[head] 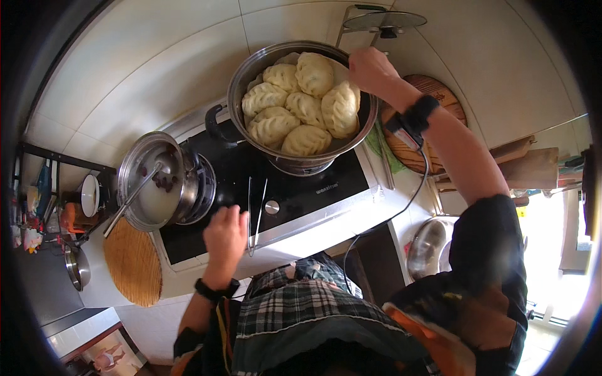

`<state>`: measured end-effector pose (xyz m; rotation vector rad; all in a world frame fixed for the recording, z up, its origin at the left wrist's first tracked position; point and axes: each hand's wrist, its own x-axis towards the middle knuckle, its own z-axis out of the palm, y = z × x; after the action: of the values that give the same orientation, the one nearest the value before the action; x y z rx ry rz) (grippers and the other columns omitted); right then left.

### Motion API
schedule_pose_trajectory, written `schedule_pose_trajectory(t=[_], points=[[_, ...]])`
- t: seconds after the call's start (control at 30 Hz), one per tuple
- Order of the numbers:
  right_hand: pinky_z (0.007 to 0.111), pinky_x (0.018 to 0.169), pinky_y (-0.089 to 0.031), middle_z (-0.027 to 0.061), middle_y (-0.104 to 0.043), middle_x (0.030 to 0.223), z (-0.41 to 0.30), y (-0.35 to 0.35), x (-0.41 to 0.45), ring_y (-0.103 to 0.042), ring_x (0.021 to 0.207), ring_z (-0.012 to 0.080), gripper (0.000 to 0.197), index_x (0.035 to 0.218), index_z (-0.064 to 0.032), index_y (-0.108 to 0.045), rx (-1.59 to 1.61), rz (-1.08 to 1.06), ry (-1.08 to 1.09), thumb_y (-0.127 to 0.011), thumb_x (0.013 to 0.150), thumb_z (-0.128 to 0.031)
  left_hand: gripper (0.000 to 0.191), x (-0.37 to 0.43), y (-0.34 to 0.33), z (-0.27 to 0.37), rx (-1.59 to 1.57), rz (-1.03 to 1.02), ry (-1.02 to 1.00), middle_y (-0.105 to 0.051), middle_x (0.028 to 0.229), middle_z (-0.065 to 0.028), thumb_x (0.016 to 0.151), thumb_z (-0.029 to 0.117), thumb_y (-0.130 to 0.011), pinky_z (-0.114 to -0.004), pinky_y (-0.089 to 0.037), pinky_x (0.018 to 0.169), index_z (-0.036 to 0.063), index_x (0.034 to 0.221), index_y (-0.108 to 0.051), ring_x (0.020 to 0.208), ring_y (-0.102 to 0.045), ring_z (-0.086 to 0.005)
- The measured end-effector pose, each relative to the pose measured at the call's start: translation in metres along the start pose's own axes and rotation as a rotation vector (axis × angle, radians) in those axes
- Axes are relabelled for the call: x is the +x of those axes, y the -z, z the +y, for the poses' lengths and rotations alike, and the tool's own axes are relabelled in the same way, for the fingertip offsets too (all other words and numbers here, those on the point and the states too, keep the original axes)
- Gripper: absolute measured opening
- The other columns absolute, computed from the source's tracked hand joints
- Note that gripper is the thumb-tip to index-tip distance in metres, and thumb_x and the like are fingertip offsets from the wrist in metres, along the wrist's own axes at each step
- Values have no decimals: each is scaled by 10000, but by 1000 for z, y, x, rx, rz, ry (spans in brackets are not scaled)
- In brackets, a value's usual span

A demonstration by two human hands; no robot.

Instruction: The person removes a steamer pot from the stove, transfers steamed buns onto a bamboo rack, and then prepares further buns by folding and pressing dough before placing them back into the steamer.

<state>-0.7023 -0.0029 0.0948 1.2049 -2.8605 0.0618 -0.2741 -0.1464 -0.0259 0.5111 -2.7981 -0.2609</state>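
A large steel pot (233,108) stands on the glass-topped gas stove (207,244), holding several pleated steamed buns (305,108) on a pale liner. My right hand (374,70) is at the pot's right rim, beside the rightmost bun. Its fingers are curled, and whatever they may grip is hidden. Over the stove's front edge, my left hand (226,239) is loosely closed with nothing seen in it. Just right of its thumb lie metal tongs (250,216), apart from the fingers as far as I can tell.
A smaller steel pot (188,192) on the left burner holds cloudy liquid, dark red pieces and a ladle (136,197). Left of the stove lies a round woven mat (134,263). At right are a round wooden board (425,164), chopsticks (386,160) and a steel basin (425,249). A glass lid (367,19) sits behind.
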Motion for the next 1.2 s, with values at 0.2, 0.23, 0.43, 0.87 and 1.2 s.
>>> schedule_pose_trajectory(t=[0.2, 0.23, 0.43, 0.87, 1.2], points=[[453, 726, -596, 235, -710, 955, -11, 21, -49, -711, 886, 404, 169, 932, 40, -719, -96, 21, -84, -652, 801, -43, 94, 125, 107, 4, -17, 277, -188, -586, 837, -102, 885, 160, -705, -427, -522, 653, 79, 887, -657, 774, -634, -318], [453, 726, -596, 235, -710, 955, -10, 22, -53, -711, 886, 404, 169, 932, 40, -719, -99, 19, -93, -652, 801, -43, 87, 148, 112, 6, 2, 265, -213, -586, 842, -109, 879, 147, -702, -435, -526, 670, 74, 885, -653, 785, -634, -328], [448, 735, -599, 198, -719, 979, -19, 18, -48, -717, 900, 380, 156, 953, -2, -732, -130, 0, -101, -648, 838, -68, 66, 272, 109, 16, 52, 8, -341, -688, 903, -176, 836, 79, -676, -471, -547, 739, 39, 865, -719, 879, -665, -390], [409, 951, -392, 46, -698, 975, -20, 10, -38, -633, 1019, 239, 126, 927, -153, -768, -420, 116, 70, -686, 841, -112, 143, 328, 20, 62, 321, -703, -52, -710, 673, -192, 856, -21, -597, -413, -592, 608, -96, 795, -702, 568, -714, -282], [393, 945, -358, 40, -706, 888, -20, 7, -36, -641, 974, 232, 112, 894, -175, -771, -461, 122, 82, -704, 822, -120, 120, 324, -27, 32, 144, -671, 144, -711, 660, -138, 836, 15, -623, -369, -574, 576, -36, 814, -729, 603, -726, -243]])
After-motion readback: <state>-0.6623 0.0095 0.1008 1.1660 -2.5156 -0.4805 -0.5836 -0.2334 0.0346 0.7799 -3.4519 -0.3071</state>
